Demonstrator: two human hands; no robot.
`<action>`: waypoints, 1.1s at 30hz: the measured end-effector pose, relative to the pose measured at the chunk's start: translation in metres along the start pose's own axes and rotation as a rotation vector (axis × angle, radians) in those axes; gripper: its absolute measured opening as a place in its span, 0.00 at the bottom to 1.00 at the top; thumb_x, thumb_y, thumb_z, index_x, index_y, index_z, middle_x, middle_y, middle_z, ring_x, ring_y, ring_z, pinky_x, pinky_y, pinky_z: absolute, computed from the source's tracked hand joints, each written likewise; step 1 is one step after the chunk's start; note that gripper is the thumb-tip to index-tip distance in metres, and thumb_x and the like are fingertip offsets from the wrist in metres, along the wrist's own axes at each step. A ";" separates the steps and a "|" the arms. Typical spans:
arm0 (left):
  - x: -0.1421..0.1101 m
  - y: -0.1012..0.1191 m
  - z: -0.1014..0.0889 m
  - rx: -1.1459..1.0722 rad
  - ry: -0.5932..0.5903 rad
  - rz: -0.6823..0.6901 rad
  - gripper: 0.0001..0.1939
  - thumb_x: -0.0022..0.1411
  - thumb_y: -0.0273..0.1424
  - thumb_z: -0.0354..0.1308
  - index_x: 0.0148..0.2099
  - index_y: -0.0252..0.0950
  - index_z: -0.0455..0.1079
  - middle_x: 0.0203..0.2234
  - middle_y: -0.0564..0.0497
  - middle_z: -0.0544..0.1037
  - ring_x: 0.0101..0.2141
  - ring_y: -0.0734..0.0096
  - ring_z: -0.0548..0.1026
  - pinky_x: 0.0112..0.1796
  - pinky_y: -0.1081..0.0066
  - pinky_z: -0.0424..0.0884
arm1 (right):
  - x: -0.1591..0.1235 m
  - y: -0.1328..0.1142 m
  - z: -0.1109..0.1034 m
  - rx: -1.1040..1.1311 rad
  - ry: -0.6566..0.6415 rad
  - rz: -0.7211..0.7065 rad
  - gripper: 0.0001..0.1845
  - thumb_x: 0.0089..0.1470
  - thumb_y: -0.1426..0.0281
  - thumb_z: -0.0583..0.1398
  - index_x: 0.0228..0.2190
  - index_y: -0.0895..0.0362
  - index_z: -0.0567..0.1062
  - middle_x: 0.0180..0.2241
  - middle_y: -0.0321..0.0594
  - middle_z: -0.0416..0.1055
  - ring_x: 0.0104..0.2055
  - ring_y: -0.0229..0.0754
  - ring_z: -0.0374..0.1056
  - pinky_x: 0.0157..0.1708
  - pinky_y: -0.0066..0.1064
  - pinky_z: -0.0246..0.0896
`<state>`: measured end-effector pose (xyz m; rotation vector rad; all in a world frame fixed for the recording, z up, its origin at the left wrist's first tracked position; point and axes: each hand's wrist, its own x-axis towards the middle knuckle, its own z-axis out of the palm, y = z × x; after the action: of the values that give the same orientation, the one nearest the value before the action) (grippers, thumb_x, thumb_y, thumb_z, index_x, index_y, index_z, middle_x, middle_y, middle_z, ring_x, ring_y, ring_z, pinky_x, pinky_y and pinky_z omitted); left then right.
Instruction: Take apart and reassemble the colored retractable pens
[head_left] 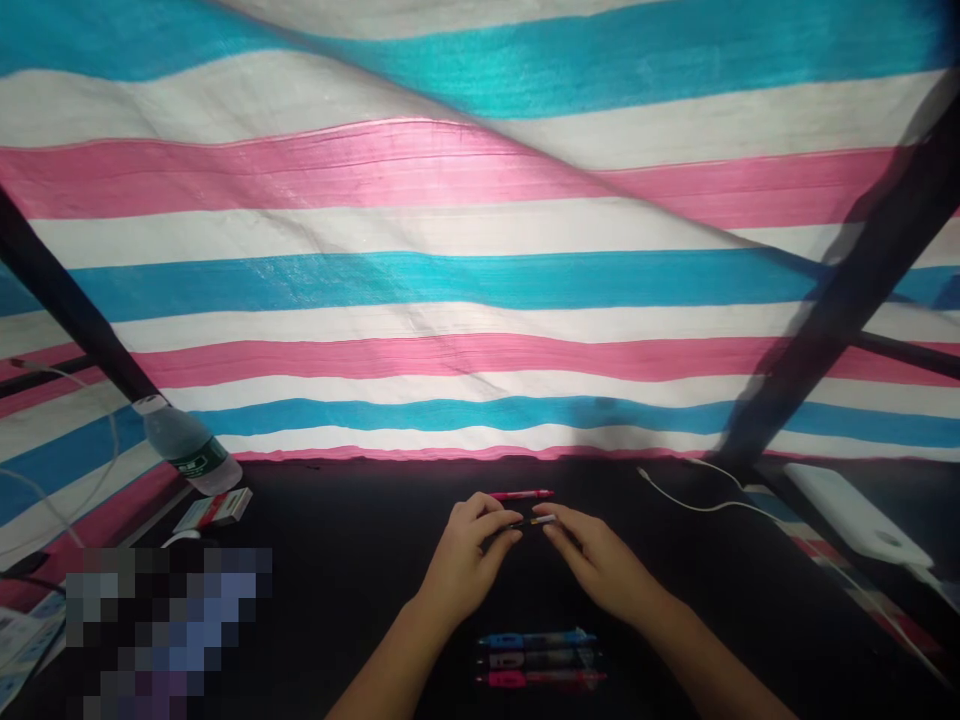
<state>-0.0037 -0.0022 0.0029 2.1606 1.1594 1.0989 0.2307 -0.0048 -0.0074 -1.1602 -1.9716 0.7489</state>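
Both hands meet above the middle of the black table. A thin pen (534, 520), dark with a pale stretch towards its right end, runs between them. My left hand (474, 550) is closed, pinching its left end between thumb and fingers. At the right end, the thumb and fingertips of my right hand (596, 560) pinch it too. Fingers cover both ends, so I cannot tell whether it is whole. Just beyond the hands lies a red pen (523, 494). Nearer to me, a blue pen (536, 640), a black pen (536, 660) and a pink-red pen (540, 679) lie side by side.
At the left stand a plastic bottle (187, 445) and a small box (214, 510), with a blurred-out patch in front. A white power bank (859, 515) and a white cable (705, 507) lie at the right. Striped sheeting (450, 280) hangs behind the table (337, 600).
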 end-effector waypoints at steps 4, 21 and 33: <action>0.000 0.000 -0.001 0.048 -0.006 0.003 0.11 0.70 0.32 0.60 0.52 0.47 0.79 0.42 0.48 0.77 0.43 0.60 0.72 0.46 0.61 0.69 | 0.001 0.000 -0.001 -0.023 0.021 -0.014 0.18 0.70 0.63 0.55 0.56 0.52 0.76 0.51 0.48 0.78 0.50 0.53 0.75 0.51 0.45 0.71; 0.001 -0.001 -0.003 0.069 0.037 0.001 0.10 0.70 0.32 0.59 0.51 0.46 0.79 0.42 0.48 0.76 0.44 0.58 0.73 0.47 0.59 0.70 | 0.002 -0.008 -0.008 -0.111 0.014 -0.035 0.18 0.71 0.64 0.52 0.54 0.50 0.77 0.38 0.43 0.74 0.38 0.48 0.72 0.39 0.39 0.69; 0.003 -0.006 -0.003 0.257 -0.046 0.138 0.11 0.70 0.27 0.60 0.51 0.43 0.78 0.41 0.49 0.81 0.41 0.61 0.76 0.46 0.58 0.65 | 0.002 -0.007 -0.010 -0.204 0.004 -0.187 0.21 0.69 0.72 0.54 0.60 0.47 0.72 0.48 0.47 0.69 0.51 0.52 0.68 0.52 0.47 0.69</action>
<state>-0.0081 0.0033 0.0021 2.4810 1.2027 0.9957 0.2348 -0.0050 0.0038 -1.0713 -2.1570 0.4569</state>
